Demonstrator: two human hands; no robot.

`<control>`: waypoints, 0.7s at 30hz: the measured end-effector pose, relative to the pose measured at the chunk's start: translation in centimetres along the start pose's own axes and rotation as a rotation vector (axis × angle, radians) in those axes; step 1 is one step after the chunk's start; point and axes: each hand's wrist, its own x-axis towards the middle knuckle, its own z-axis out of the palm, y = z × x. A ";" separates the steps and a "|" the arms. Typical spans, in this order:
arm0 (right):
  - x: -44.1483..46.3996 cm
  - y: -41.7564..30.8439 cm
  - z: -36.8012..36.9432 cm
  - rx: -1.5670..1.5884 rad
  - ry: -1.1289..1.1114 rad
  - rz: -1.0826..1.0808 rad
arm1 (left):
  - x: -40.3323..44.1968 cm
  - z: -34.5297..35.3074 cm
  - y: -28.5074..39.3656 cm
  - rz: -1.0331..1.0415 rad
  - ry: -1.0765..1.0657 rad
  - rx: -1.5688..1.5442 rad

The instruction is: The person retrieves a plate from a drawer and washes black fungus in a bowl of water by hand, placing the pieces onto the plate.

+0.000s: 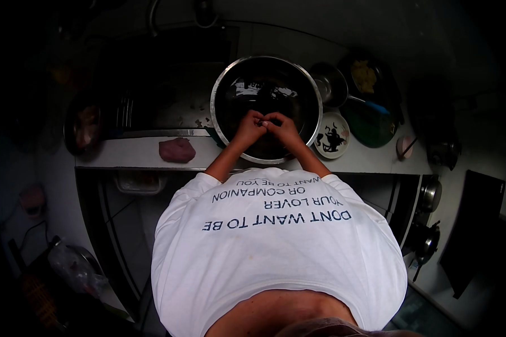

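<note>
A large metal basin (215, 106) holding dark, shiny liquid stands on the counter in front of me. Over its near half, my left hand (249, 129) and my right hand (283, 128) meet, with fingertips pinched together. Whatever lies between the fingers is too small and dark to name. Just right of the basin is a white plate (344, 124) carrying dark, limp, irregular pieces (334, 139). Behind that plate sits a small metal pot (330, 84).
A folded reddish cloth (177, 150) lies on the counter's left front edge. The sink (180, 84) is behind it. On the right are a green board (371, 132), a blue handle (375, 106) and a dish of yellow pieces (364, 76). Pans (430, 194) hang at the lower right.
</note>
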 end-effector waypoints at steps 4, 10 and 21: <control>0.6 1.1 -0.6 -0.216 -0.078 -0.115 | -0.2 0.1 -0.1 0.015 -0.032 0.158; 0.7 1.6 -1.1 0.538 0.065 0.287 | 0.1 0.2 0.4 -0.125 0.025 -0.163; 2.5 7.5 -3.0 -0.684 -0.009 -0.134 | 1.0 -2.1 1.6 -0.264 0.060 -1.146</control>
